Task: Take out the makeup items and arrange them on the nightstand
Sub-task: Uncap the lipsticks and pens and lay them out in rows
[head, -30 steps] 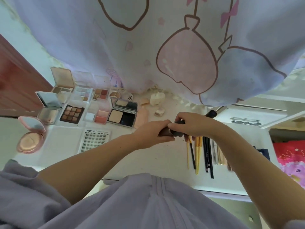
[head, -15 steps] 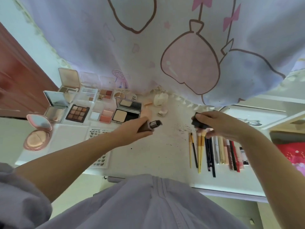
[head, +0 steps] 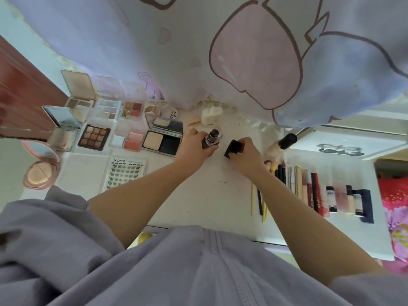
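My left hand (head: 194,149) holds an uncapped dark lipstick (head: 212,139) upright on the white nightstand (head: 207,195). Just to its right, my right hand (head: 245,154) grips the lipstick's black square cap (head: 233,147) against the tabletop. Open palettes and compacts lie in rows at the left, among them a brown eyeshadow palette (head: 93,137) and a powder compact (head: 162,141). Brushes and pencils (head: 262,191) and a row of lip products (head: 331,195) lie at the right.
A false-lash card (head: 124,173) lies near the front left, a round pink compact (head: 39,166) at the far left edge. A black-capped bottle (head: 283,143) lies right of my hands. A printed curtain (head: 242,51) hangs over the nightstand's back. A white shelf (head: 344,142) adjoins on the right.
My hands pulled the cap off the lipstick, moved apart, then came down near each other. The lipstick now stands on the nightstand instead of being held in the air.
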Demonstrator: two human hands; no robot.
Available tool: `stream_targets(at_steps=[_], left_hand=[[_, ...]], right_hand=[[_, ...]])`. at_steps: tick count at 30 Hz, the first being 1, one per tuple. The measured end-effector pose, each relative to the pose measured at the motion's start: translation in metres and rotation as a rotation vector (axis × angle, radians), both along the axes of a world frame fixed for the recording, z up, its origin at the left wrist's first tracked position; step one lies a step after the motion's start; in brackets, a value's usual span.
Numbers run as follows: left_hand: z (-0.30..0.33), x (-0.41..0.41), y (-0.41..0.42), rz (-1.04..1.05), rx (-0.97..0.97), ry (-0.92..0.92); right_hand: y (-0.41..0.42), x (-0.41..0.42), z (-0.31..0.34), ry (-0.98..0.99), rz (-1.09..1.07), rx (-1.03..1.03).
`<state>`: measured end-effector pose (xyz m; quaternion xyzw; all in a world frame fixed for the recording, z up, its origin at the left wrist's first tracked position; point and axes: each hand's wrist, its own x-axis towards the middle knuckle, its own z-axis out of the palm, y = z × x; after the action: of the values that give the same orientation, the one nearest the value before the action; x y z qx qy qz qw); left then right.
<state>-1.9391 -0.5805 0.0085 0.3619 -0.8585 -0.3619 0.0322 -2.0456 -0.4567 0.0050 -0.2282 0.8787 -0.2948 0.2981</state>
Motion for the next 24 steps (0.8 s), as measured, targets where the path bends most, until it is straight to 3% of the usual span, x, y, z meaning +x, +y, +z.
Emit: stream_targets(at_steps=[12,16,20,22,24], left_hand=[[0.004,-0.013,-0.002,0.142,0.083,0.073],[0.019,0.008,0.016,0.176,-0.083,0.216],[0.029,-0.002,0.047,-0.085,-0.289,0.437],[0.027,-0.027,0.066,-0.254,-0.178,0.340],[0.019,-0.058,0.087,-0.350,-0.022,0.190]], right_hand=[[-0.024,-0.009,-0.011,-0.007,0.075,-0.027],[0.016,-0.012,0.030,0.150,0.143,-0.139],[0.062,-0.031,0.073,0.492,0.046,-0.245],[0.075,-0.047,0.077,0.606,0.015,-0.150],[0.081,-0.060,0.071,0.569,0.030,0.078]])
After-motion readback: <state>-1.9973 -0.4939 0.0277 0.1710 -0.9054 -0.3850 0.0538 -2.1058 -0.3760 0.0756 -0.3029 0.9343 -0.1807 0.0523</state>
